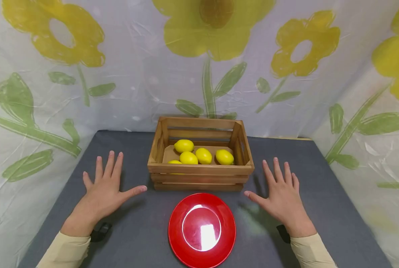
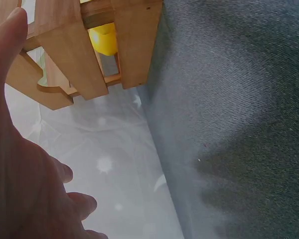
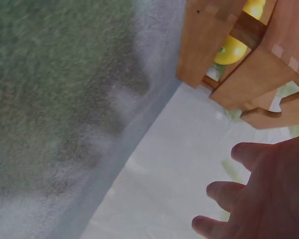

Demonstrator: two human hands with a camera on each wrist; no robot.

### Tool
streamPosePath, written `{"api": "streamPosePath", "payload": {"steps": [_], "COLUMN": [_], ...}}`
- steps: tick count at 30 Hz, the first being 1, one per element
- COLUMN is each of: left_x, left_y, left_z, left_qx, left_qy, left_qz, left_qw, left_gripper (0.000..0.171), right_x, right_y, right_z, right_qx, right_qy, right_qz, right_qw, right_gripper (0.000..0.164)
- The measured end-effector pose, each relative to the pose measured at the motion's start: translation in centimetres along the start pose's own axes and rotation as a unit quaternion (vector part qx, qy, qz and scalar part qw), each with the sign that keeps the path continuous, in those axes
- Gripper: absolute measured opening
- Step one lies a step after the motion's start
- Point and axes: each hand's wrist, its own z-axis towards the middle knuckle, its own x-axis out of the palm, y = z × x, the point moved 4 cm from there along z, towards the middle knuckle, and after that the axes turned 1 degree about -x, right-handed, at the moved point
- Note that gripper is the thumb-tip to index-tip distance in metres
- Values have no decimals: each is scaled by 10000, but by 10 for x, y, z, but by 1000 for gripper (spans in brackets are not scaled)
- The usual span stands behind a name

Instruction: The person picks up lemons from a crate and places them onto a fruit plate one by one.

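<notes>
Several yellow lemons (image 1: 204, 156) lie inside a slatted wooden crate (image 1: 199, 178), toward its front and left. In front of the crate sits a round red plate (image 1: 203, 257), shiny and bare. My left hand (image 1: 102, 195), fingers spread and thumb pointing at the crate, hovers left of the plate and holds nothing. To the right, my right hand (image 1: 281, 199) is likewise spread, with its thumb toward the crate. Both wrist views show the crate's side slats close by, a lemon (image 2: 104, 40) showing through the gap on the left and another lemon (image 3: 230, 50) on the right.
A dark grey cloth (image 1: 129, 238) covers the table under the crate and plate. Behind and on both sides hangs a pale sheet (image 1: 136, 74) painted with yellow flowers. The crate stands near the table's back edge.
</notes>
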Motion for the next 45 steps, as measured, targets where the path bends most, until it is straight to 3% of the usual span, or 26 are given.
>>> {"api": "streamPosePath", "payload": {"steps": [5,11,18,23,25,28,32,35,37,42,45], "left_x": [0,0,-1,-3,-4,-7,-14,-22,-30,-54,-66], "left_y": [-4,-10,-20,-29,-34,-40,-50,-61,-69,-88,-104], "left_z": [1,0,2,5,6,7,10,14,17,23,30], "left_qx": [31,95,200,347,432,582,803,1005,1154,1445,1622], "left_qy": [-13,23,-16,-50,-74,-142,-220,-297,-361,-430,-366], "left_qz": [-98,-244,-466,-571,-624,-697,-771,-732,-675,-497,-358], "left_qw": [9999,9997,9987,9978,9971,9958,9935,9918,9904,9873,9854], "left_gripper": [137,136,132,131,130,128,123,121,119,115,114], "right_x": [-2,-5,-2,-1,-1,0,3,10,14,24,29], "right_y": [2,7,23,31,31,30,33,37,40,45,45], "right_z": [5,17,38,51,55,61,69,74,77,83,84], "right_qx": [36,96,-107,-160,-78,-93,-230,-255,-252,-195,-217], "right_qy": [178,352,-21,-295,-299,-380,-375,-247,-228,-302,-359], "right_qz": [318,1341,2905,3543,3843,4470,5510,5993,6106,6192,6368], "right_qw": [9993,9903,9568,9345,9227,8937,8333,7997,7912,7844,7699], "right_gripper": [118,105,75,66,65,64,65,66,66,68,69]}}
